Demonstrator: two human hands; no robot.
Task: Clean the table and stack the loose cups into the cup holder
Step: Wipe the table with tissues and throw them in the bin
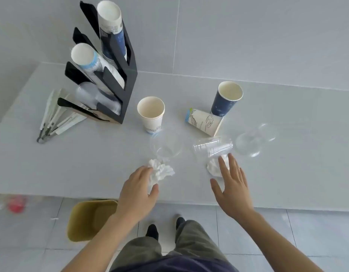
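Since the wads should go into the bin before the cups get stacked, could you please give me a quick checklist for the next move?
1. Left hand holds the left tissue wad: ok, fingers and thumb pinch it.
2. Right hand holds the right tissue wad: not ok, open fingers only reach over it.
3. Yellow bin within reach: ok, on the floor below the table edge.
4. Lying clear cups clear of the right hand: cannot tell, very close.
5. Cup holder upright: ok.

Pale grey tabletop (287,134) against a grey panelled wall (248,36); light tiled floor (307,242) below, with a yellow bin (87,220) under the table's edge.
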